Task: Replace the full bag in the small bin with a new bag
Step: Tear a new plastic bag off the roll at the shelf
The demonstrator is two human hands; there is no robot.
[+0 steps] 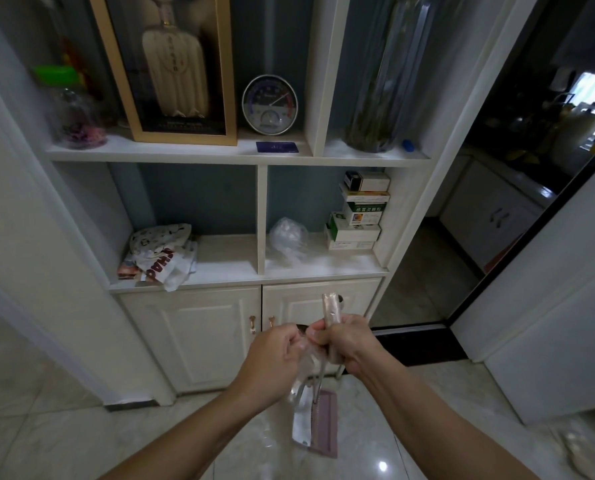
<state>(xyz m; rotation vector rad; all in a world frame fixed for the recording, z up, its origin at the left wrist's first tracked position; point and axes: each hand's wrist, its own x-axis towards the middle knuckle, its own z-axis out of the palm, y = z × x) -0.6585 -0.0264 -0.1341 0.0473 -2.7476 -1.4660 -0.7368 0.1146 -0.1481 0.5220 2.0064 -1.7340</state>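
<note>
Near the white cabinet [220,337], left hand [275,355] pinching clear bag [303,386], right hand [344,344] clenched round bag roll [332,313]. Risk: thin film tearing crookedly if yanked. Bin unseen.

Dim, cool indoor light | glare spot on near floor tiles [382,465] | bright window [594,88] far right | edges bowed, corners soft.
</note>
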